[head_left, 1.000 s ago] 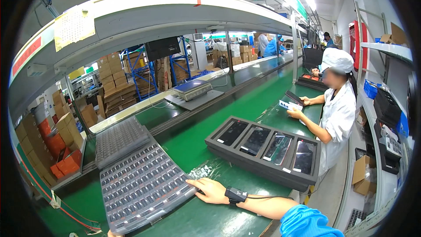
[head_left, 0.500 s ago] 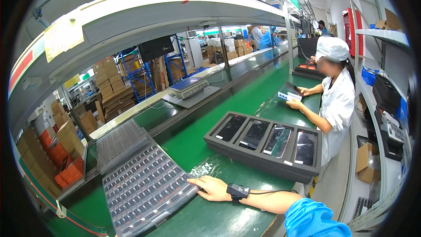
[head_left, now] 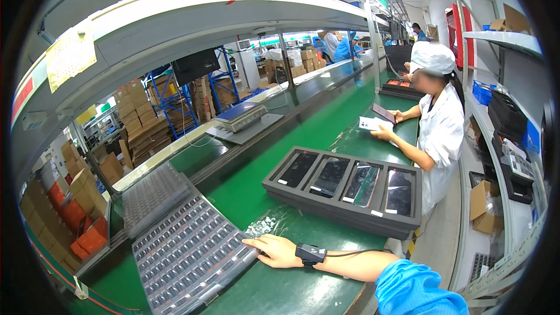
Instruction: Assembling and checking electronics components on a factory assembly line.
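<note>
My tray (head_left: 201,265): translucent grey plastic, rows of small dark parts (head_left: 179,250) in pockets; lies at 7 o'clock; I touch its 3 o'clock edge.

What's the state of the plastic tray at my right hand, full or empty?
Not empty: the plastic tray shows rows of small dark parts. Whether every spot is taken, I cannot tell.

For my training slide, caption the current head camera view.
Right hand at the edge of a compartmented tray; four dark-screened devices rest in a dark holder on the green bench.
</note>
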### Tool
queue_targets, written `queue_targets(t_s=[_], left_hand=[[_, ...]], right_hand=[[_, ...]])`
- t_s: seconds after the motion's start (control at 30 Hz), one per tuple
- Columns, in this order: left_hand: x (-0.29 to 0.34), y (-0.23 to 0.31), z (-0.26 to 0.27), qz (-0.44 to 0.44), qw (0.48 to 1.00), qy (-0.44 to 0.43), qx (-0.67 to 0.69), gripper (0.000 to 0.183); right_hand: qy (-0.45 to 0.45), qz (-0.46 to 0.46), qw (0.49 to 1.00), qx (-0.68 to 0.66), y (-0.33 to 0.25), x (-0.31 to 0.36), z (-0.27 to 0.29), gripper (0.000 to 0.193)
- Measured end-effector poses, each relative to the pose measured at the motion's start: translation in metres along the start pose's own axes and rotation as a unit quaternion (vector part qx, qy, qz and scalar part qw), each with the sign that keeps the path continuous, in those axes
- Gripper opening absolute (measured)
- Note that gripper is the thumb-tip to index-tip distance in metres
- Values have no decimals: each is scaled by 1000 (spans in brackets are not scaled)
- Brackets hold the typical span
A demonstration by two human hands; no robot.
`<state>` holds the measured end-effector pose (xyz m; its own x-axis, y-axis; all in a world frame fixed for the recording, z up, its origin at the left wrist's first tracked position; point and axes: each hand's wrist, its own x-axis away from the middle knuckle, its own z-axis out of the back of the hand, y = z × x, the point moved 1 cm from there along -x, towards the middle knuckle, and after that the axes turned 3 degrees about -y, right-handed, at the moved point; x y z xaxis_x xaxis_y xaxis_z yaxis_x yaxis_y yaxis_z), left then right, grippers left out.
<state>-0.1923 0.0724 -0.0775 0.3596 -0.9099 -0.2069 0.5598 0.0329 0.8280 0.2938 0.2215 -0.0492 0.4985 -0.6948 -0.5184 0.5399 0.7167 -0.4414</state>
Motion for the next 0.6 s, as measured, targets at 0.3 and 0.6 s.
queue_targets(t_s=[0.3,0.6], left_hand=[[2,9,1,2,997,-2,-72,25],[3,11,2,-2,994,-3,-106,26]], right_hand=[[14,13,1000,2,5,0,-7,64],[12,13,1000,1,3,0,-4,65]])
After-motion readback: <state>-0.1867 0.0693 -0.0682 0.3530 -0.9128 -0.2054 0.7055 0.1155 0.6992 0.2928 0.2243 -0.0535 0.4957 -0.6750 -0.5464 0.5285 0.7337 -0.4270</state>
